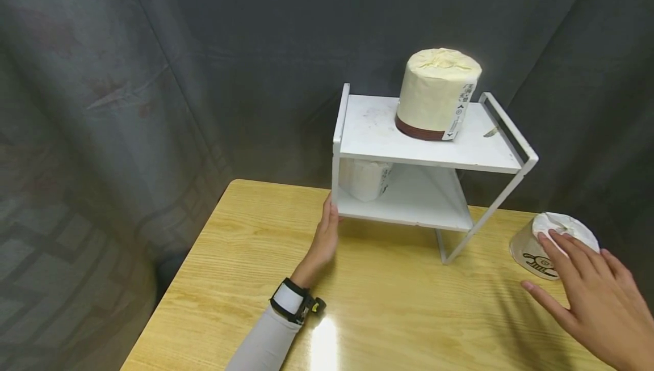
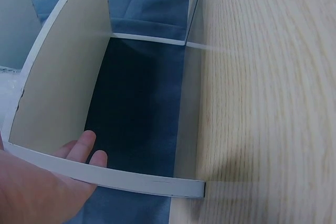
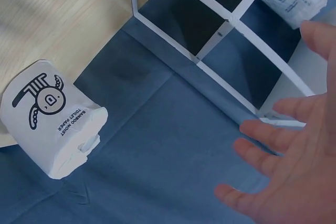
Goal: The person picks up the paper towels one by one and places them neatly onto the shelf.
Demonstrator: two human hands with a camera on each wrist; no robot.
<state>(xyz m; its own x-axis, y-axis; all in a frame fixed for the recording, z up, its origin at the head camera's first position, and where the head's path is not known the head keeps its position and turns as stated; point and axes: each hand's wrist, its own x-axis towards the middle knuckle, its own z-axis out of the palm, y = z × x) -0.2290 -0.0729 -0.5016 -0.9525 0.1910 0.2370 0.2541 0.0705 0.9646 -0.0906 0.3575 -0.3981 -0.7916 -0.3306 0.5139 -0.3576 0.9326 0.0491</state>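
A white two-tier shelf rack [image 1: 378,144] stands on the table. My left hand [image 1: 322,237] holds its left leg low down; in the left wrist view, fingers [image 2: 84,145] come round behind the white bar. On the top tier sits a cream wrapped toilet roll [image 1: 434,96] with a brown band at its base. Another wrapped roll [image 1: 365,182] stands at the left of the lower tier, partly hidden by the upper board. My right hand [image 1: 600,297] is spread, fingers apart, holding nothing. It overlaps a white toilet paper roll [image 1: 523,251] right of the rack, whose printed side faces up in the right wrist view.
The wooden table [image 1: 245,246] has its left edge near my left arm. Dark cloth [image 1: 255,64] hangs close behind the rack and at both sides. My left wrist wears a strapped camera [image 1: 293,301].
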